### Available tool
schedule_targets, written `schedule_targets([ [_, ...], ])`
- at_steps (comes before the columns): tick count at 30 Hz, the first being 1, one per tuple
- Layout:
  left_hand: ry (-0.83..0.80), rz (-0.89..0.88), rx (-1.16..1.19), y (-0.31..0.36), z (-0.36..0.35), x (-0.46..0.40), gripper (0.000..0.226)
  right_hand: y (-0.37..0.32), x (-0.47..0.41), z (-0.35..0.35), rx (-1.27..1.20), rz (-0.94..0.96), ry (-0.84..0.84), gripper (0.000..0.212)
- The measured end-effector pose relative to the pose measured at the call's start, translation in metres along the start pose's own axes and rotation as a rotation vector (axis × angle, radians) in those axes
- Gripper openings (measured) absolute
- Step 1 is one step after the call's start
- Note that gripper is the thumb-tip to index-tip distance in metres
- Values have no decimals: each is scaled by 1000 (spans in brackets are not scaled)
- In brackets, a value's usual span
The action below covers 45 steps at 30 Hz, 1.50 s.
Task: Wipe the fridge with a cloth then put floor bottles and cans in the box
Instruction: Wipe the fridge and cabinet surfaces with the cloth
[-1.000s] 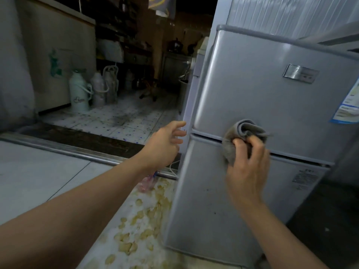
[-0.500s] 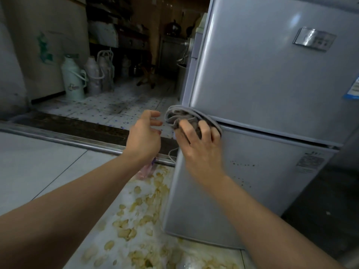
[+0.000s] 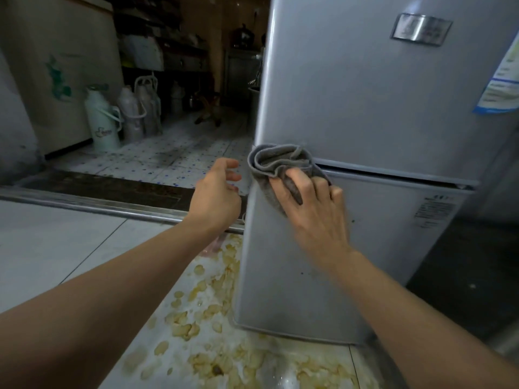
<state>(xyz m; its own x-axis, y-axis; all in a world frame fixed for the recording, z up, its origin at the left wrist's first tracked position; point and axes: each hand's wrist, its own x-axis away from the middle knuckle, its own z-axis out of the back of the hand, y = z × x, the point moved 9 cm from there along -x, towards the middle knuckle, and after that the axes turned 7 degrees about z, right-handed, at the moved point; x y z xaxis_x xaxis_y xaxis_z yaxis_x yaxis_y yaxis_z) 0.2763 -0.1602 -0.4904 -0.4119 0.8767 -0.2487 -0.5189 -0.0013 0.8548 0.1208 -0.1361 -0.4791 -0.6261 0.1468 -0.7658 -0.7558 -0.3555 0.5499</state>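
Head view | right hand presses cloth on fridge | thermoses behind

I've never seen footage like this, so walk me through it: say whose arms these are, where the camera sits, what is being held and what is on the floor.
There is no machine here. A person wears one wide-angle camera on the head, looking forward and down, so the two bare arms reaching in from the bottom are the wearer's own.

The right hand presses a crumpled grey cloth against the silver fridge, at the left end of the seam between its upper and lower doors. The left hand hangs open beside the fridge's edge, holding nothing.

On the tiled floor below, yellowish-brown stains spread along the fridge's base. Farther back, in a dim room, pale thermos jugs stand on a patterned floor. No box, bottles or cans for the later step are clearly visible.
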Motion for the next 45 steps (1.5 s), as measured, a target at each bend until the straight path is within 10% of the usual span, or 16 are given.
schedule_targets([
  [7, 73, -3, -118, 15, -23, 6, 45, 26, 34, 1, 42, -13, -5, 44],
  [24, 205, 26, -71, 8, -30, 12, 47, 168, 163, 9, -80, -832, -99, 35],
  [31, 192, 4, -78, 1, -33, 12, 46, 106, 212, -16, -190, -764, -436, 51],
  [40, 141, 20, -223, -32, -51, 25, 37, 126, 142, 1, -34, -793, -135, 37],
  [45, 125, 23, -199, -37, -53, 23, 36, 21, 161, -22, -159, -384, -230, 35],
])
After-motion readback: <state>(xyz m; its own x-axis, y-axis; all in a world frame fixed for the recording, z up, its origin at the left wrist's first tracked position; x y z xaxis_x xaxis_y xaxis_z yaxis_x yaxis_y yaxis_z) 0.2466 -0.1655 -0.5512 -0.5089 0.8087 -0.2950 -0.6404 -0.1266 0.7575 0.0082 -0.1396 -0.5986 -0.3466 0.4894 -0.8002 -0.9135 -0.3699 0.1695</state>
